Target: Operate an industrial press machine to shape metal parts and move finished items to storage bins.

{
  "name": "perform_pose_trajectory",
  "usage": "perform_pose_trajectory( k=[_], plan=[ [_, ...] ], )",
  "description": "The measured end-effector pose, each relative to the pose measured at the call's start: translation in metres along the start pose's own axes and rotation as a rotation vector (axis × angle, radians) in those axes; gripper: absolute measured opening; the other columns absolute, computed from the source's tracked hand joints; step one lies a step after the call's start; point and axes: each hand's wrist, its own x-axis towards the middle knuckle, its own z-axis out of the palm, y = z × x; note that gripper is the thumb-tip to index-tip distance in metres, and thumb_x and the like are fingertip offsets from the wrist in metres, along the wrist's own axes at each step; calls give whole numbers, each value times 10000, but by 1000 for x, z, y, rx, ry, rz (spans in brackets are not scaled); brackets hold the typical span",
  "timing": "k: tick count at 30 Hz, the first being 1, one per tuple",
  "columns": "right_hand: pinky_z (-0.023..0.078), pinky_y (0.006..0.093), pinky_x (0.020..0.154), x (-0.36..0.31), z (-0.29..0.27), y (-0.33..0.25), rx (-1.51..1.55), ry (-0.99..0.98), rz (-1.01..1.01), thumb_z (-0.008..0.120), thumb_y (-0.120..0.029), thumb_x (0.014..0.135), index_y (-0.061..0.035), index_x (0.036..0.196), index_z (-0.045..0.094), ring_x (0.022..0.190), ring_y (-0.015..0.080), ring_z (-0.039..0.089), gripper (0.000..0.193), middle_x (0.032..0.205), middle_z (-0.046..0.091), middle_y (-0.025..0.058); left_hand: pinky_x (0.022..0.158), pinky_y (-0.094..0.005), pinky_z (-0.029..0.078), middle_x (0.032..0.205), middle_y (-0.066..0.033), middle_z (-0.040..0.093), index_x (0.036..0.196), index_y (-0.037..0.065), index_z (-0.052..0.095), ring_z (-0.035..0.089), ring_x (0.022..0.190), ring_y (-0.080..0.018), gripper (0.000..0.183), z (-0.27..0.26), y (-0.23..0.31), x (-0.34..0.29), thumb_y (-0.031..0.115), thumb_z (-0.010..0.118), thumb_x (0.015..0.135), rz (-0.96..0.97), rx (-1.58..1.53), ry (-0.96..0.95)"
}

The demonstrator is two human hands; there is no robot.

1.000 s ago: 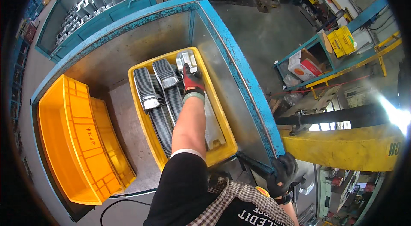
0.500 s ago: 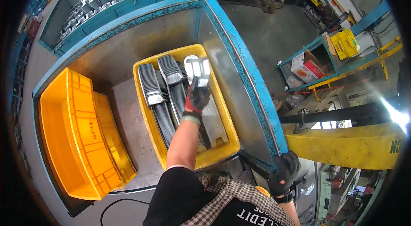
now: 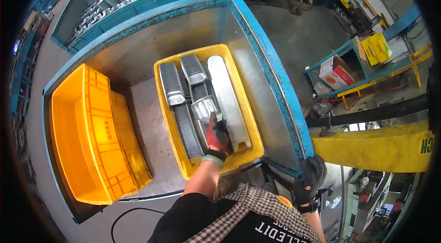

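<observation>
My left hand (image 3: 217, 136), in a red and black glove, holds a shiny silver dish-shaped metal part (image 3: 205, 108) by its near end, low in the yellow crate (image 3: 161, 123). Rows of similar thin parts stand packed on edge beside and under it; one row (image 3: 171, 84) runs down the crate's left side, another (image 3: 192, 69) lies in the far middle. Bare pale bottom (image 3: 229, 100) shows along the crate's right side. My right hand (image 3: 310, 179), in a dark glove, is closed around the near right corner of the blue bin rim (image 3: 294, 128).
Orange crates (image 3: 87, 132) are tipped on their side at the bin's left. Beyond the far wall stands another blue bin (image 3: 110, 17) full of silver parts. A yellow beam (image 3: 372, 146) extends on the right, below a shelf with a carton (image 3: 335, 73).
My left hand has come nearer to me with the silver part, from the crate's far right into its middle row. My right hand stays on the rim. The view has shifted slightly.
</observation>
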Motion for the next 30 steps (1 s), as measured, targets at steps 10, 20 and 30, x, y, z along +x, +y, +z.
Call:
perform_pose_trajectory(
  k=[10, 20, 30],
  plan=[
    [391, 473, 862, -11, 4, 14, -5, 10, -39, 547, -52, 535, -76, 941, 633, 1040, 350, 511, 416, 1022, 554, 118, 980, -287, 366, 1062, -54, 539, 1181, 54, 484, 497, 1009, -165, 372, 87, -34, 25, 330, 479, 933, 314, -281, 103],
    [404, 466, 848, -5, 3, 7, 36, 13, -29, 535, 72, 526, -64, 914, 616, 1016, 364, 519, 419, 1009, 561, 133, 955, -326, 305, 1282, -14, 467, 1270, 185, 457, 425, 1126, -171, 512, 73, -17, 54, 486, 523, 862, 162, -309, 91],
    [405, 463, 848, -4, -2, 10, 74, 4, -27, 547, -34, 494, -70, 936, 641, 1020, 345, 519, 453, 1005, 559, 110, 729, -330, 464, 1021, -69, 626, 1126, 136, 550, 585, 875, -209, 412, 41, 37, 78, 404, 617, 819, 115, 321, -64]
  ],
)
